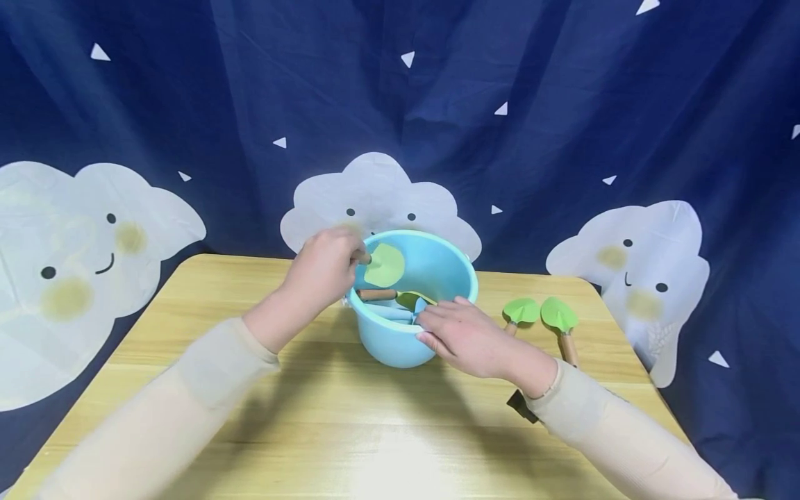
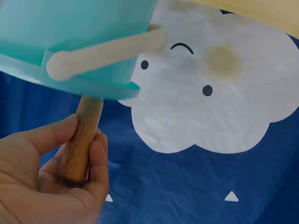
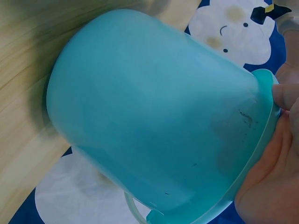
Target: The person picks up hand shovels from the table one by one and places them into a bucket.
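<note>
A light blue bucket [image 1: 400,351] stands on the wooden table. At its left rim, my left hand [image 1: 328,267] pinches a green toy shovel [image 1: 385,264] by its wooden handle [image 2: 81,144], the green blade lying over the bucket's inside. My right hand [image 1: 465,337] grips the front right rim, thumb on the outer wall [image 3: 154,107] in the right wrist view; its other fingers reach over the edge. Within the bucket lie another tool with a wooden handle [image 1: 377,294] and green head, and a blue tool [image 1: 394,314] partly hidden by the right hand.
Right of the bucket lie two green toy trowels [image 1: 521,310] [image 1: 560,316] with wooden handles, partly covered by the right arm. A white carrying handle [image 2: 107,51] hangs on the bucket's side. Behind the table [image 1: 300,430] hangs a dark blue curtain [image 1: 350,90] with white clouds.
</note>
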The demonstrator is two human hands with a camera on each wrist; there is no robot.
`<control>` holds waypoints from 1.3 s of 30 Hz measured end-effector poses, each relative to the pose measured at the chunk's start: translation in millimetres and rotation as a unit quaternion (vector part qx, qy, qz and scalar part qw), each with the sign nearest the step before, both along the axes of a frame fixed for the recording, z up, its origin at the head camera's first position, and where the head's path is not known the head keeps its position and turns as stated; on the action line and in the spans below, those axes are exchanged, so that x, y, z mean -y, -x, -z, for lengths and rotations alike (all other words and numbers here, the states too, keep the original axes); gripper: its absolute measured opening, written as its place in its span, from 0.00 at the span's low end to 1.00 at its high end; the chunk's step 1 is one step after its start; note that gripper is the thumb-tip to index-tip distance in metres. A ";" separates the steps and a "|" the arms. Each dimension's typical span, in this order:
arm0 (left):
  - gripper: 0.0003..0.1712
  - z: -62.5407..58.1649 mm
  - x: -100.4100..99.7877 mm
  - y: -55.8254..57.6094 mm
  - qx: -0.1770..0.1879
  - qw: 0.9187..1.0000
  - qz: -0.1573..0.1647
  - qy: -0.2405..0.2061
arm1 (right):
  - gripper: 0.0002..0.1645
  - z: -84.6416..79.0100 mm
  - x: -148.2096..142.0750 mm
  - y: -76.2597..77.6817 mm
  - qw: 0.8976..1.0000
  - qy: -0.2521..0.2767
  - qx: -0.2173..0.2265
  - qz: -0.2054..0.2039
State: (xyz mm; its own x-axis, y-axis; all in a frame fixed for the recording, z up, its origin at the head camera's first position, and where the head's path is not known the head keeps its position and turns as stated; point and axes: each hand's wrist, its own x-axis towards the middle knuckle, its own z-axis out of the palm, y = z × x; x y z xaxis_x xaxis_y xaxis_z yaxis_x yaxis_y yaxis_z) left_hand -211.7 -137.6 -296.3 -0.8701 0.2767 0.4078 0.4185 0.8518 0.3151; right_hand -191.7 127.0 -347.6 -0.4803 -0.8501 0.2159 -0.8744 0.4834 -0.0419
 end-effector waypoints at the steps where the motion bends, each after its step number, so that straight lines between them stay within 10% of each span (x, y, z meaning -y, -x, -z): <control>1: 0.16 1.1 -1.1 0.8 0.004 1.000 0.001 0.001 | 0.12 0.0 -0.1 0.1 1.000 0.000 0.000 0.001; 39: 0.18 24.7 -37.3 18.5 0.036 0.998 0.007 0.041 | 0.13 2.6 -1.7 1.1 1.000 0.005 -0.009 -0.003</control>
